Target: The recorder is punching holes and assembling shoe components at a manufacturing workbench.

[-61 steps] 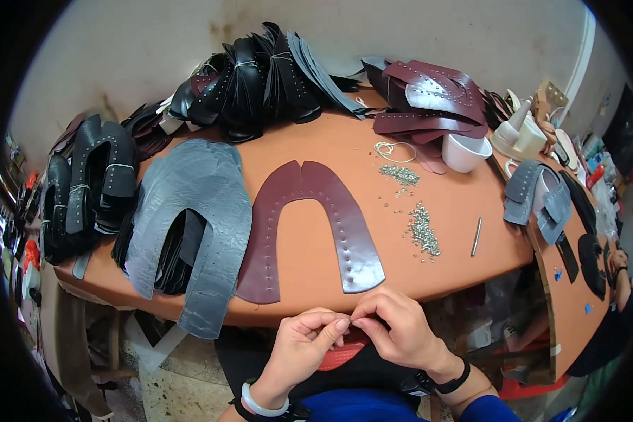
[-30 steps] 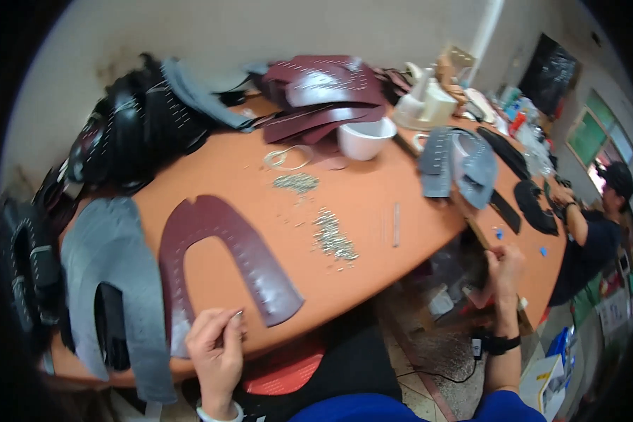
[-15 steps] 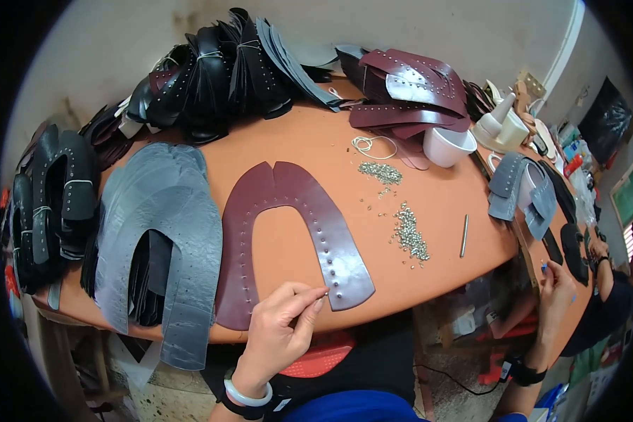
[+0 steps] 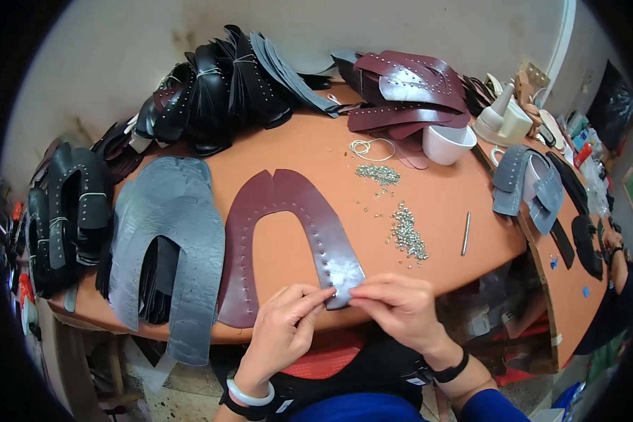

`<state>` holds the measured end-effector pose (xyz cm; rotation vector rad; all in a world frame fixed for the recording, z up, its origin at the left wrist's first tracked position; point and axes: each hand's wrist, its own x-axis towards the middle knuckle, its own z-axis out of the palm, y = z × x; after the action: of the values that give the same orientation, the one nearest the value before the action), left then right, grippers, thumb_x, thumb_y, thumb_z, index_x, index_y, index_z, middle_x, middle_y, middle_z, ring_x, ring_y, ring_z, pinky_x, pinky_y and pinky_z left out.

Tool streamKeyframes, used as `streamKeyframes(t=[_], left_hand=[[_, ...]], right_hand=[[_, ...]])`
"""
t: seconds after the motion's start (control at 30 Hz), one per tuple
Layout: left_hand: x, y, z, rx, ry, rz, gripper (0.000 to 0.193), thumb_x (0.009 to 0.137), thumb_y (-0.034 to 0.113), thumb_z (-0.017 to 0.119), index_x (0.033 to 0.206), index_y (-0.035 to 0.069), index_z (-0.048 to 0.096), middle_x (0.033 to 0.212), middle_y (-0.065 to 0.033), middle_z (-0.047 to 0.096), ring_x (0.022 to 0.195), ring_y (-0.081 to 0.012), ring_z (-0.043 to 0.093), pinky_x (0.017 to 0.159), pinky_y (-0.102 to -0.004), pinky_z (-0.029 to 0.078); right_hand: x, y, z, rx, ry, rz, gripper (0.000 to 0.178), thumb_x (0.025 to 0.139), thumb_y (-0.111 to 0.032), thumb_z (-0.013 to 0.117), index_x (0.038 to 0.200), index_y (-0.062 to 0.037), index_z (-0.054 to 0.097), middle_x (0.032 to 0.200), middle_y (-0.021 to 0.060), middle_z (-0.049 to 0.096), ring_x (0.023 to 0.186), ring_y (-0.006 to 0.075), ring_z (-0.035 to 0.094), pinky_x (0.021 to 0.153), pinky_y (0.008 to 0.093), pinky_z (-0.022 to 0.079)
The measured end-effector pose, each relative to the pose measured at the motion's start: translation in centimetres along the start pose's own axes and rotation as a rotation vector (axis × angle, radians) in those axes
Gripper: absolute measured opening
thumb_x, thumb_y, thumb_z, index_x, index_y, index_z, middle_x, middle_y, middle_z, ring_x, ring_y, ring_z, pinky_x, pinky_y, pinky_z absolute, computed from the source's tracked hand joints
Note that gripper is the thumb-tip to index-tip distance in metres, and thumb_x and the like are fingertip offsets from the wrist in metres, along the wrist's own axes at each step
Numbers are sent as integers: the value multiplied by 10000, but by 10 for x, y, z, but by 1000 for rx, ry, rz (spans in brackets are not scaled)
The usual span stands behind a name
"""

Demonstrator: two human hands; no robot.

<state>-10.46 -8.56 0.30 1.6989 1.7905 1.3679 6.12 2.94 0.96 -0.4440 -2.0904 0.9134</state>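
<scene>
Leather of the maroon horseshoe-shaped shoe upper (image 4: 288,239), flat on the orange worktop (image 4: 443,204), is pinched at its near right tip by left hand (image 4: 288,327) and right hand (image 4: 394,306), both grips closed; rivets (image 4: 408,235) nearby could be scattered if it is tugged.

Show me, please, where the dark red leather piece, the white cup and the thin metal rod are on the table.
Dark red leather piece (image 4: 260,204): head view, on its left arm.
White cup (image 4: 446,144): head view, on its outer wall.
Thin metal rod (image 4: 465,233): head view, at the middle of its length.
</scene>
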Motion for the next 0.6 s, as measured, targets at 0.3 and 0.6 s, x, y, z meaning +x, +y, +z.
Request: streamKeyframes(t=[0.3, 0.6], left_hand=[[-3, -2, -5, -51, -46, -40, 208, 861, -9, 595, 1060, -22, 655, 914, -120, 647, 812, -237, 633, 723, -312, 485], [-2, -3, 3, 110, 109, -23, 291, 842, -26, 601, 1132, -22, 622, 945, -136, 609, 784, -228, 626, 675, -311, 495]], right_hand=[[11, 16, 27, -223, 29, -382, 153, 711, -25, 749, 853, -32, 691, 799, 58, 652, 695, 217, 632, 674, 324, 509], [14, 14, 14, -113, -150, 2, 90, 772, 29, 705, 850, -15, 691, 793, 86, 658, 679, 195, 637, 592, 292, 492]])
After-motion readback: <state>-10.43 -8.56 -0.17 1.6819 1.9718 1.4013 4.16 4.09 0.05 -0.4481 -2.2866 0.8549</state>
